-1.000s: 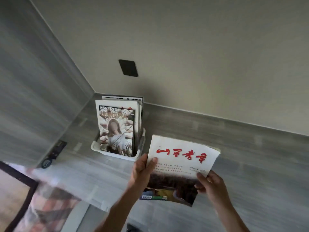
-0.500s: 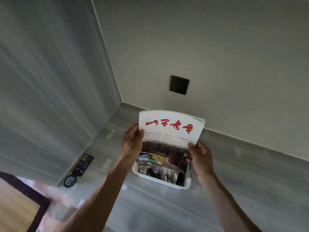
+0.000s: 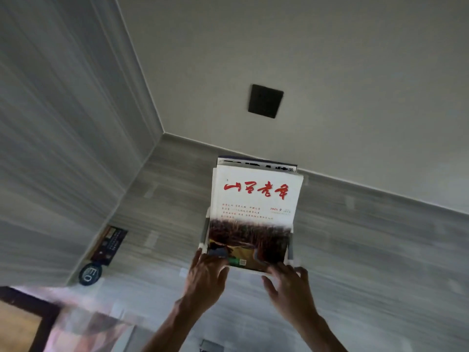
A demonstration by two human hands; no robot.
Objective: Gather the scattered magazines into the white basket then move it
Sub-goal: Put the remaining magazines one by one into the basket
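Observation:
The white magazine with red title lettering point(image 3: 253, 214) stands upright in the white basket point(image 3: 204, 232), in front of other magazines point(image 3: 256, 164) whose tops show behind it. The basket sits on the grey wood-grain surface close to the wall corner. My left hand point(image 3: 206, 275) is closed over the basket's front left corner, its fingertips against the magazine's lower edge. At the front right corner, my right hand point(image 3: 288, 283) curls its fingers around the rim. Most of the basket is hidden behind the magazine and my hands.
A black square plate point(image 3: 265, 101) is on the back wall above the basket. A dark printed card point(image 3: 109, 246) and a round black disc point(image 3: 90, 274) lie along the left wall. A blurred colourful item point(image 3: 83, 323) is at bottom left.
The red-titled magazine went from my hands, held above the basket, down into it. Both hands slid from the magazine's sides to the basket's front corners.

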